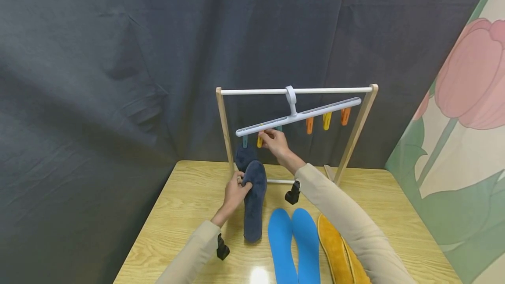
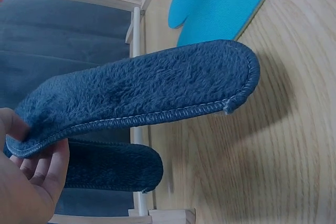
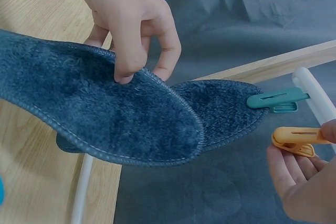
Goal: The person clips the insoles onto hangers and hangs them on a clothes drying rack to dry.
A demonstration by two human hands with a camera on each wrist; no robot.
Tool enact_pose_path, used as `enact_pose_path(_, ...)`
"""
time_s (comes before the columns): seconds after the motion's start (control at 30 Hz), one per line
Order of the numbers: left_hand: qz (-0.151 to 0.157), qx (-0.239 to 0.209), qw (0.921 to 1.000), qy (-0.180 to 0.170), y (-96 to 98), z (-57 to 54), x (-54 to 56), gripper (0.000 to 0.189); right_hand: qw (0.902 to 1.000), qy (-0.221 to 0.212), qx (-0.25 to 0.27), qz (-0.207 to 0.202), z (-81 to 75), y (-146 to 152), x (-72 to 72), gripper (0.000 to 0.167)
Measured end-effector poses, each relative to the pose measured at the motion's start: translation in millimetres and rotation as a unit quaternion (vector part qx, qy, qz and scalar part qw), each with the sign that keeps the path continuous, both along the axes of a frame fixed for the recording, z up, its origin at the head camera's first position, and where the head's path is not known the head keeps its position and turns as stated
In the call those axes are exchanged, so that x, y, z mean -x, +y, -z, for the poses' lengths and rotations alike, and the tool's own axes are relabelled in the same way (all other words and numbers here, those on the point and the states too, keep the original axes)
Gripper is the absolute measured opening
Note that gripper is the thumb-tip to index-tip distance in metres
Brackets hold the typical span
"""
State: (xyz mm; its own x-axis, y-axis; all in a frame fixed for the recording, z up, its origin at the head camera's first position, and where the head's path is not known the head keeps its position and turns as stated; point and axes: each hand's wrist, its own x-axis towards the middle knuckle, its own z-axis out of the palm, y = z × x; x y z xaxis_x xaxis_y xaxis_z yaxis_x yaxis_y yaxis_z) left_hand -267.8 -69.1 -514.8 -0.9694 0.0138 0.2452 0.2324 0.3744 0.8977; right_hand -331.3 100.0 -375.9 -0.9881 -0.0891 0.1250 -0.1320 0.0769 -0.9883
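My left hand (image 1: pixel 236 192) pinches a dark blue fuzzy insole (image 1: pixel 255 203) by its edge, thumb on the plush face, and holds it up over the table. Behind it a matching dark blue insole (image 3: pixel 223 108) hangs from a teal clip (image 3: pixel 275 99) at the hanger's left end. My right hand (image 1: pixel 275 144) pinches a yellow clip (image 3: pixel 299 137) just right of the teal one. In the right wrist view, the held insole's rounded end lies a little apart from this clip. The white hanger (image 1: pixel 297 117) tilts, its left end lower.
A wooden rack with a white top rod (image 1: pixel 256 92) carries the hanger. Orange clips (image 1: pixel 309 125) and another yellow clip (image 1: pixel 327 121) hang on its right half. Two bright blue insoles (image 1: pixel 281 244) and tan-orange insoles (image 1: pixel 335 249) lie on the wooden table (image 1: pixel 189 200).
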Motion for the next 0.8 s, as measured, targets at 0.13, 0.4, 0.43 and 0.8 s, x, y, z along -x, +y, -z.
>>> enact_pose_path(0.13,0.006,-0.016,0.9998,0.003,3.0,-3.1,0.9,0.029,1.0,0.003,-0.002,0.004,-1.0,0,0.9,0.035)
enact_pose_path(0.4,0.001,-0.034,0.9994,0.006,8.5,-6.8,3.1,0.031,0.9998,0.011,-0.009,0.01,-1.6,1,0.6,0.032)
enact_pose_path(0.43,-0.002,-0.034,0.9994,0.007,9.1,-7.0,3.3,0.031,0.9998,0.011,-0.011,0.01,-1.5,1,0.5,0.032)
enact_pose_path(0.8,-0.008,-0.047,0.9988,0.009,13.9,-11.9,6.2,0.031,0.9997,0.009,-0.009,0.023,-2.1,0,0.1,0.03)
